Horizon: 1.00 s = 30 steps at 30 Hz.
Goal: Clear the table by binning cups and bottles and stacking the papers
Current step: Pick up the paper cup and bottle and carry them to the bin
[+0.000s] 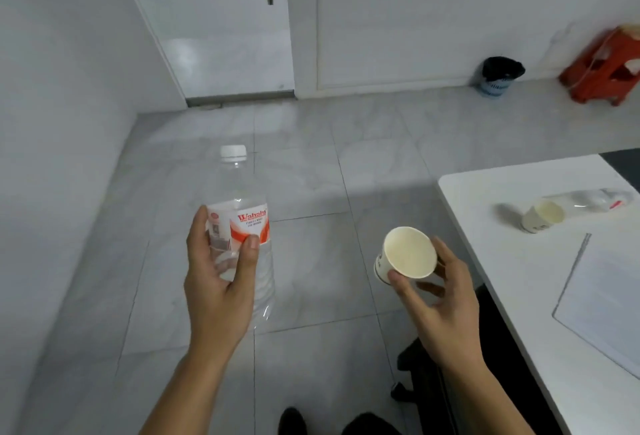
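Observation:
My left hand grips a clear plastic water bottle with a white cap and a red and white label, held upright over the floor. My right hand holds an empty paper cup, tilted with its mouth toward me. On the white table at the right lie another paper cup on its side, a second clear bottle lying flat behind it, and white papers. A bin with a black liner stands by the far wall.
A red plastic stool stands right of the bin. A white door is at the far wall. Grey tiled floor stretches between me and the bin. A dark chair sits beside the table's near edge.

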Available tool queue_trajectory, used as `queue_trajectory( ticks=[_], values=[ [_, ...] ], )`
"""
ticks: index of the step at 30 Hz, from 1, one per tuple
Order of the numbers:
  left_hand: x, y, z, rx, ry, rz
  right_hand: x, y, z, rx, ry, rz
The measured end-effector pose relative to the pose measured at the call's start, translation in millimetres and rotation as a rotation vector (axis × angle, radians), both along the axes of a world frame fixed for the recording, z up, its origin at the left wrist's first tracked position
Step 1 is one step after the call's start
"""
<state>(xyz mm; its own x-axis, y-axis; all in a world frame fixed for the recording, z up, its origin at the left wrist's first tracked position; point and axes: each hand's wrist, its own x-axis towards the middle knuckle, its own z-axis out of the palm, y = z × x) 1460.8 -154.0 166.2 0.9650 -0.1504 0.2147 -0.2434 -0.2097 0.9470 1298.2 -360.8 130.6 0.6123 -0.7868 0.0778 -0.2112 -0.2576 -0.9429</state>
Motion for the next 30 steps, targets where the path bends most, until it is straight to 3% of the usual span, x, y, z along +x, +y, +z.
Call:
queue_trajectory(
  ticks=[9, 18, 30],
  values=[
    [192.6, -254.8, 12.2, 0.038, -0.097, -0.342, 154.0, -187.7, -18.0, -0.009, -0.121, -0.310],
    [339.0, -466.7, 30.6, 0.099, -0.134, -0.407, 315.6, -401.1, 8.8, -0.015, -0.159, -0.334],
    [545.7, -799.1, -1.6, -0.020, -0.060, -0.463, 500.0, -732.5, 16.4, -0.190, -0.050, -0.400]
  ],
)
